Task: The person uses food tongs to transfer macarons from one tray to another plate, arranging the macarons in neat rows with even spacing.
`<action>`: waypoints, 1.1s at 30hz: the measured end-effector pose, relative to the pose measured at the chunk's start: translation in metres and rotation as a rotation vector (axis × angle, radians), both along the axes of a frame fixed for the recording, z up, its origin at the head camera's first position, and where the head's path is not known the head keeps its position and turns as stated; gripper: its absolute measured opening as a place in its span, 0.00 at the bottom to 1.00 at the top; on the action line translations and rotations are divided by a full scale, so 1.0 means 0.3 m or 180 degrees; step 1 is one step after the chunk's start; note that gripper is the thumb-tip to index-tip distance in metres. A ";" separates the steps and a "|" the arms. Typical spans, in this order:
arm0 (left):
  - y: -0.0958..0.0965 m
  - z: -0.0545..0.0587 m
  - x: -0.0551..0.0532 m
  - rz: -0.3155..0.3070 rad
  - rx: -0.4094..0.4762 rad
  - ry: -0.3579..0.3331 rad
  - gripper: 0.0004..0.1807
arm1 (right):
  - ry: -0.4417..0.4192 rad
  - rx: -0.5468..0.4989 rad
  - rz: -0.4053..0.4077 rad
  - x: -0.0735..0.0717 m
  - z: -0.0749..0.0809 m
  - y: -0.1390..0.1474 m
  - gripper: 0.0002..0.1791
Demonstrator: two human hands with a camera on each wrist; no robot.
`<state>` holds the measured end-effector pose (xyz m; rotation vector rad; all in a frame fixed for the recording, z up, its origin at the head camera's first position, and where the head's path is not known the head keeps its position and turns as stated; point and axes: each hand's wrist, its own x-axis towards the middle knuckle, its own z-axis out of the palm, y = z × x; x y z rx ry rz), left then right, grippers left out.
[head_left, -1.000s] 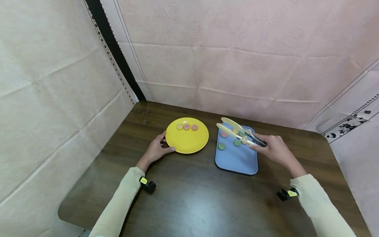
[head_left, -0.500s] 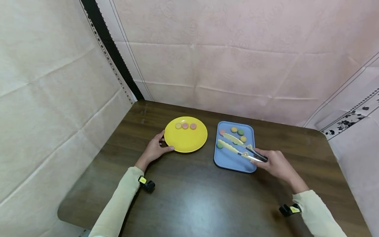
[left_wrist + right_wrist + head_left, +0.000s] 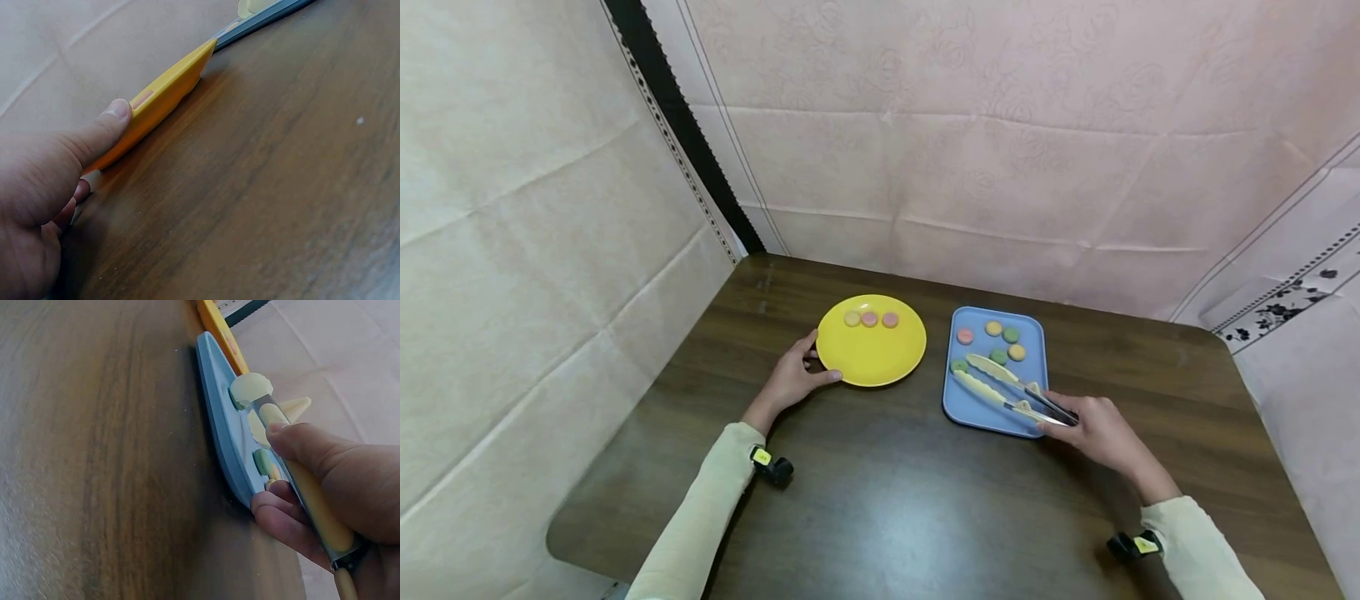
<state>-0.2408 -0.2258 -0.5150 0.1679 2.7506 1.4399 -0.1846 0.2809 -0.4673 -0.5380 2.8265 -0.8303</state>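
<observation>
My left hand [image 3: 793, 375] grips the left rim of a round yellow plate [image 3: 871, 362], thumb on its near edge. Two pink macarons [image 3: 890, 320] and a pale yellow macaron [image 3: 852, 318] lie in a row on the plate. In my right hand [image 3: 1097, 429] is a pair of tongs [image 3: 1026, 411] with cream tips, its arms spread apart. The tips hang over the blue tray [image 3: 977, 408], next to a green macaron [image 3: 958, 366] at the tray's left side. In the right wrist view, the thumb presses one arm of the tongs [image 3: 306, 487].
Also on the tray are a pink macaron [image 3: 965, 336], two yellow macarons [image 3: 1017, 352] and two more green macarons [image 3: 1011, 335]. Plate and tray stand side by side on a brown wooden table [image 3: 850, 492]. Pale cloth [image 3: 970, 167] hangs behind the table's far edge.
My right hand and the tongs have come nearer to me, from over the tray's far part to its middle, and the tips sit lower. The left hand still holds the plate.
</observation>
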 end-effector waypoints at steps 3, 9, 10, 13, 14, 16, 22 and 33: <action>0.005 -0.001 0.000 -0.0012 0.0006 0.0016 0.60 | 0.0038 0.0018 0.0011 0.000 -0.006 0.002 0.35; 0.005 0.002 0.002 -0.0014 -0.0020 0.0017 0.59 | 0.0094 0.0053 0.0020 -0.005 -0.015 -0.002 0.35; 0.005 0.002 0.002 -0.0010 -0.0015 0.0012 0.59 | 0.0096 0.0054 0.0022 -0.006 -0.014 -0.003 0.35; 0.005 0.002 0.002 0.0004 -0.0011 0.0014 0.60 | 0.0095 0.0056 0.0030 -0.010 -0.011 -0.004 0.35; 0.005 0.002 0.002 0.0007 -0.0018 0.0018 0.60 | 0.0097 0.0060 0.0037 -0.012 -0.009 -0.005 0.35; 0.005 0.002 0.002 0.0019 -0.0018 0.0030 0.59 | 0.0099 0.0075 0.0057 -0.016 -0.006 -0.007 0.35; 0.007 0.001 0.003 -0.0015 -0.0003 0.0058 0.59 | 0.0011 0.0078 0.0056 -0.019 0.002 -0.010 0.35; 0.005 0.001 0.001 -0.0019 -0.0032 0.0075 0.59 | 0.0009 0.0015 -0.0019 -0.005 0.001 -0.002 0.35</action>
